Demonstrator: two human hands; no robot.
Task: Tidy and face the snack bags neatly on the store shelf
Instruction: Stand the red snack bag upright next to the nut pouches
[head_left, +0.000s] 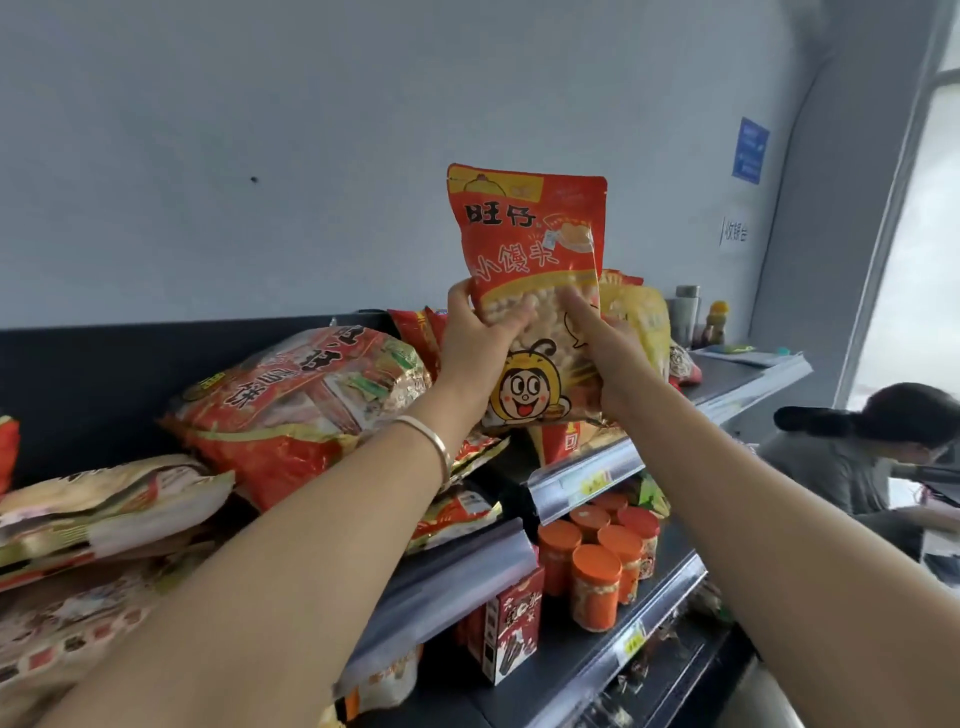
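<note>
Pale wall (311, 130) fills the upper frame, with dark store shelving below it. The top shelf (587, 480) rail runs from the centre to the right.

- Left fingers (511, 314) are curled round the left edge of the red snack bag (530, 244). Right fingers (576, 306) are pressed on its front, with that hand wrapped round the right edge.
- Left hand (475, 343) and right hand (605, 353) both grip the lower half. The bag is upright at centre frame, label toward me, above the shelf front. I cannot tell whether its base rests on anything.
- Around it, a big red bag (301, 395) is slumped at centre left and a yellow bag (644, 322) sits just behind.

Risks as I read them:
- The footing is a heap of loose bags. Set down there, the upright bag could tip forward over the rail onto the orange-lidded jars (602, 551) below.
- The ungripped top half may fold.
- My left forearm passes close to the slumped bag, and a nudge could slide it off.
</note>
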